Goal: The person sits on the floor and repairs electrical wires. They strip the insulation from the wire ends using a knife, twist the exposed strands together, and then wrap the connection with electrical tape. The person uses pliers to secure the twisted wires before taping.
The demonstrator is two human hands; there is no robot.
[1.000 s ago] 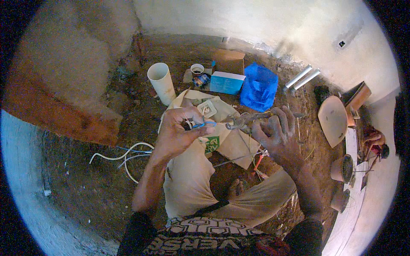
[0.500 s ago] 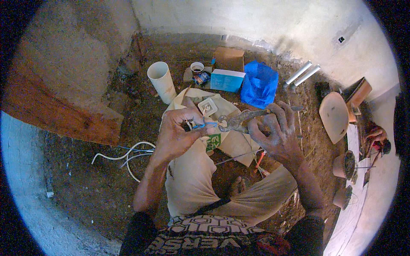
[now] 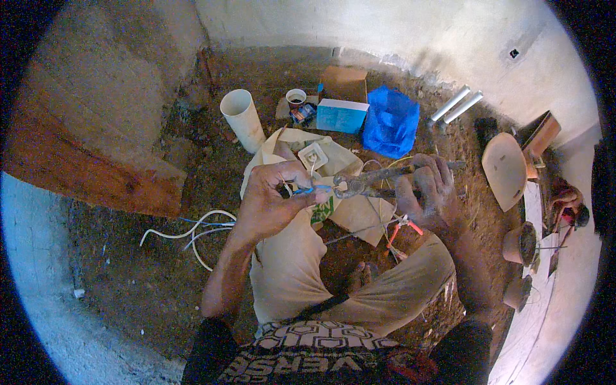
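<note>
My left hand (image 3: 274, 197) is closed with thumb and fingertips pinching a thin blue wire (image 3: 307, 190). The wire's end points right, at the jaws of a pair of dark, worn pincers (image 3: 367, 183). Whether the jaws touch the wire is too blurred to tell. My right hand (image 3: 428, 192) is wrapped round the pincers' handles, which stand somewhat apart. Just beyond my left fingers, a square white electrical fitting (image 3: 313, 157) with a white wire rests on a pale sack (image 3: 359, 221) by my legs.
White cable (image 3: 204, 256) loops on the dirt floor at left. Beyond the sack stand a white pipe (image 3: 244, 122), a blue-white box (image 3: 342, 115) and a blue bag (image 3: 390, 125). Red-handled pliers (image 3: 403, 226) lie near my right knee. At right is a tan pan (image 3: 504, 172).
My right hand has shifted slightly right with the pincers, and their handles look wider apart. The red-handled pliers show more fully. My left hand keeps its pinch on the blue wire.
</note>
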